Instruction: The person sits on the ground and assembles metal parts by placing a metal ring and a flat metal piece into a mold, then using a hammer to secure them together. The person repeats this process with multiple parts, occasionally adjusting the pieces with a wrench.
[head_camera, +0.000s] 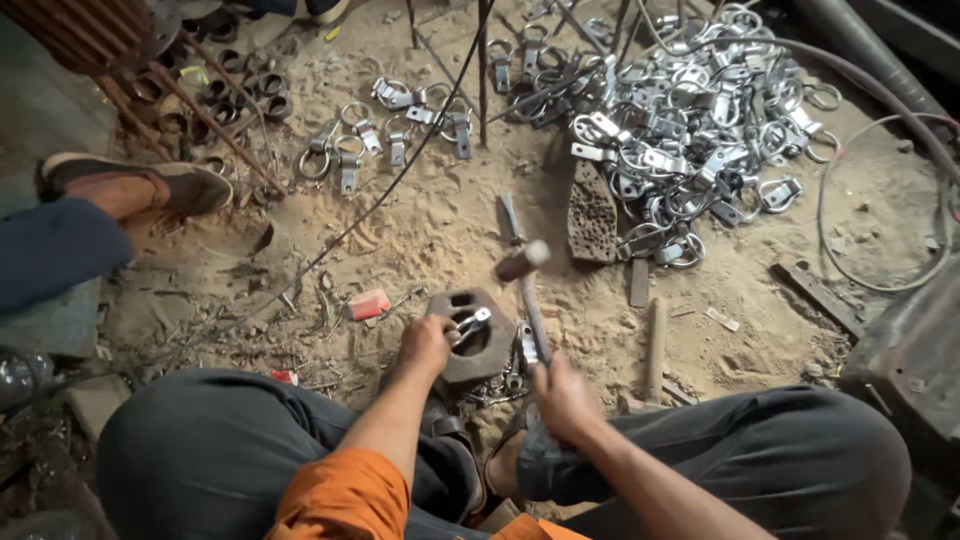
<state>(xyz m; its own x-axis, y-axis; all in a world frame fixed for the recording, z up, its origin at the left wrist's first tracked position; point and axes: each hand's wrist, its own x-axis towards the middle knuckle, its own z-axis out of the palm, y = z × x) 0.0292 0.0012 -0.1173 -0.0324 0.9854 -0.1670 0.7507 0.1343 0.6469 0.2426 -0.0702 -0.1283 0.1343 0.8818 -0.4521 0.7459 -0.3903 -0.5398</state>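
Hammer (527, 290) was gripped low on its handle by the right hand (563, 398), fingers wrapped fully round the shaft. Its long axis ran away from those fingers, up and slightly left, with the blurred head at the far end, raised above the dark metal block (478, 340). Holding so far from the head probably gave more swing. Left hand (425, 345) rested on the block's near-left edge, fingertips pinched narrow on a bright metal clamp piece (468, 325) lying just beyond them over the block's opening, apparently to steady it under the hammer head. Well beyond both hands sat a large heap of similar clamp rings (690, 120) on the sandy ground (430, 220).
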